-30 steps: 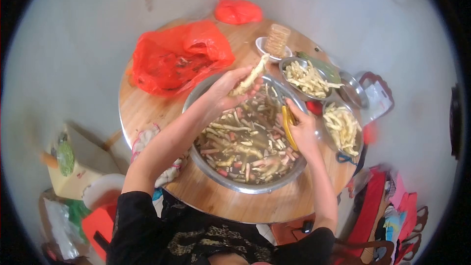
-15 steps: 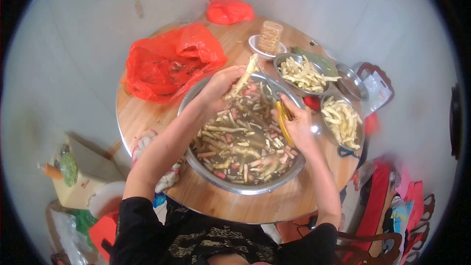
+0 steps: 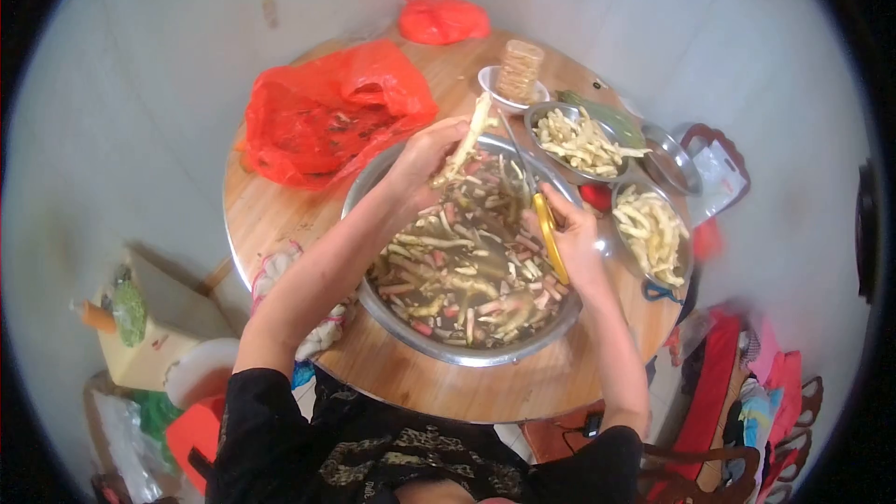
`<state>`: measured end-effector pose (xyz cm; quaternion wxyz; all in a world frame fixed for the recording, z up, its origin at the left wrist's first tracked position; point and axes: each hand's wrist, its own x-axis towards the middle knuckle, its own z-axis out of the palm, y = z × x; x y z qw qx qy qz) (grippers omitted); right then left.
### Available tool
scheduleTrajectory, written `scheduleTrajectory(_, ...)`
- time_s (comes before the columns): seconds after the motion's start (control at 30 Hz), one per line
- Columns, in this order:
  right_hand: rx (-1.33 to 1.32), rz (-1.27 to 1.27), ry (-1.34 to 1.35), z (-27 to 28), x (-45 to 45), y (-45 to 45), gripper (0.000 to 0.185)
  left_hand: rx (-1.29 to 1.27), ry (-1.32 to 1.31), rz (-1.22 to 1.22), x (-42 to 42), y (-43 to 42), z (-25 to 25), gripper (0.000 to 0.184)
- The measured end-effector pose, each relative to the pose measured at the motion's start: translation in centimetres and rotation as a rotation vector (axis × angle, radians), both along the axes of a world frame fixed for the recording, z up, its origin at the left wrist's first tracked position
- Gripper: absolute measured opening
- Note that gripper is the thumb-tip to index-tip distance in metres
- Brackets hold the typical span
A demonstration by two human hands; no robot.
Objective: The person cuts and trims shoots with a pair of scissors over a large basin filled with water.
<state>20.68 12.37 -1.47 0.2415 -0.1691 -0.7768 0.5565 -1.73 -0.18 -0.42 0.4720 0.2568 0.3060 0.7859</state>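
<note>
My left hand [image 3: 431, 161] is closed around a pale, knobbly chicken foot [image 3: 466, 144], which points up over the far rim of a large metal basin [image 3: 467, 356]. In my right hand [image 3: 571, 231] are yellow-handled scissors [image 3: 551, 238], their blades extending up and left towards the foot. Cloudy liquid with many pale feet and short pinkish and white pieces [image 3: 448, 285] fills the basin below both hands. Two metal bowls, one behind [image 3: 532, 123] and one to the right [image 3: 689, 266], hold more pale feet.
An open red plastic bag [image 3: 336, 112] lies at the left of the round wooden table [image 3: 420, 397], with a smaller red bag [image 3: 443, 21] behind. A clear container [image 3: 519, 70] stands in a white bowl [image 3: 488, 79]. An emptier metal dish [image 3: 670, 161] is at the right.
The scissors have turned, so their blades now show longer beside the foot. My left hand has shifted slightly left since a second ago, still with the foot.
</note>
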Motion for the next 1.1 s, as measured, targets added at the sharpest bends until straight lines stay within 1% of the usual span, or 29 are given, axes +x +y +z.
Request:
scheduleTrajectory(0.03,-0.05,-0.029,-0.047,0.3,-0.2,0.0,0.057,0.002,0.002,-0.002,0.1,0.0,-0.1,0.029)
scheduleTrajectory(0.1,-0.099,-0.058,-0.09,0.1,-0.5,-0.3,0.057,-0.045,0.119,0.09,0.2,0.0,-0.5,0.033)
scheduleTrajectory(0.17,0.036,-0.006,-0.03,-1.3,-0.6,-0.9,0.056,-0.037,0.109,0.078,-0.3,0.1,-1.0,0.035)
scheduleTrajectory(0.2,0.035,-0.004,-0.029,-1.2,-0.4,-0.9,0.056,-0.029,0.097,0.068,-0.4,0.0,-1.0,0.036)
scheduleTrajectory(0.27,0.128,0.086,-0.088,-0.7,0.1,-0.9,0.055,0.008,0.108,0.057,-0.7,-0.1,-1.0,0.036)
scheduleTrajectory(0.3,0.015,0.088,-0.054,-0.3,0.2,-1.2,0.055,0.045,0.115,0.041,-0.7,-0.1,-0.9,0.036)
scheduleTrajectory(0.33,0.012,0.085,-0.058,0.0,0.1,-1.2,0.055,0.042,0.11,0.037,-0.6,0.1,-1.0,0.036)
scheduleTrajectory(0.4,-0.197,-0.005,-0.092,0.8,-0.3,-0.9,0.055,-0.005,0.102,0.09,-0.1,0.4,-0.5,0.034)
scheduleTrajectory(0.43,0.042,-0.014,-0.197,1.5,-0.1,-1.7,0.054,-0.001,0.107,0.097,0.1,0.2,-0.1,0.034)
scheduleTrajectory(0.47,0.047,-0.004,-0.195,1.2,-0.1,-2.1,0.054,0.029,0.042,0.07,0.3,-0.2,0.3,0.033)
scheduleTrajectory(0.5,0.184,0.071,-0.165,0.7,0.2,-2.5,0.053,0.057,-0.029,0.039,0.5,-0.6,0.5,0.032)
scheduleTrajectory(0.53,0.322,0.145,-0.136,0.4,0.3,-2.8,0.052,0.058,-0.033,0.043,0.3,-0.6,0.3,0.032)
scheduleTrajectory(0.6,0.288,0.116,-0.136,0.0,0.0,-2.9,0.051,0.064,-0.057,0.06,0.1,-0.5,0.3,0.03)
scheduleTrajectory(0.67,0.184,-0.001,-0.013,-1.0,-0.8,-2.1,0.061,0.046,-0.095,0.093,0.7,-0.6,0.5,0.03)
scheduleTrajectory(0.7,0.185,0.001,-0.012,-0.9,-0.7,-2.3,0.061,0.031,-0.129,0.126,0.9,-0.8,0.8,0.03)
scheduleTrajectory(0.77,0.338,0.069,-0.102,-0.5,-0.6,-3.0,0.055,0.0,-0.114,0.148,0.4,-0.8,0.5,0.029)
scheduleTrajectory(0.8,0.339,0.07,-0.102,-0.4,-0.4,-3.1,0.055,-0.034,-0.103,0.165,0.4,-0.8,0.5,0.028)
scheduleTrajectory(0.83,0.294,0.117,-0.124,-0.3,-0.1,-2.9,0.056,-0.033,-0.107,0.167,0.3,-0.9,0.6,0.028)
scheduleTrajectory(0.9,0.211,0.188,-0.135,0.5,0.3,-2.3,0.058,0.054,-0.141,0.088,0.0,-1.4,0.6,0.026)
scheduleTrajectory(0.93,0.21,0.193,-0.138,0.7,0.3,-2.0,0.058,0.054,-0.144,0.093,-0.2,-1.4,0.5,0.026)
scheduleTrajectory(1.0,0.056,0.107,-0.156,1.2,0.3,-1.3,0.059,-0.021,-0.148,0.131,0.0,-1.0,0.8,0.026)
scheduleTrajectory(1.03,0.152,0.04,-0.207,1.8,0.2,-1.7,0.059,-0.022,-0.154,0.125,0.4,-0.7,0.9,0.026)
scheduleTrajectory(1.07,0.153,0.038,-0.209,1.3,0.2,-1.8,0.059,0.001,-0.179,0.115,0.6,-0.4,1.2,0.027)
scheduleTrajectory(1.1,0.323,0.08,-0.112,0.3,0.1,-1.7,0.059,0.027,-0.203,0.109,0.7,-0.4,1.5,0.028)
